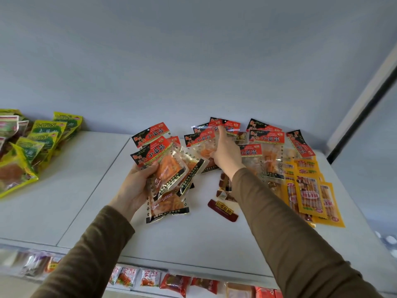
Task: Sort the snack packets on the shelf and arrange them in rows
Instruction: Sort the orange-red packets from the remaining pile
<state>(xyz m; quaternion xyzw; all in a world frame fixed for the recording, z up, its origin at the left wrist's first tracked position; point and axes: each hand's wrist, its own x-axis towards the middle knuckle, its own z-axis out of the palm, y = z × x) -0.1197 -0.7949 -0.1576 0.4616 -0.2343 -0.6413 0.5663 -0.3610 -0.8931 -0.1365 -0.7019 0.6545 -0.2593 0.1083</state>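
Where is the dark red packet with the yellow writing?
The dark red packet lies flat on the white shelf near the middle of the head view, just left of the right sleeve, below the red-topped packets.

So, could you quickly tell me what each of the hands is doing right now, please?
Left hand: grips a stack of red-label packets.
Right hand: pinches one red-label packet on the shelf.

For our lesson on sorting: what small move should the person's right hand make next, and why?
Probably lift the red-headed packet the right hand grips and carry it to the matching stack in the left hand; same labels, so they likely belong together.
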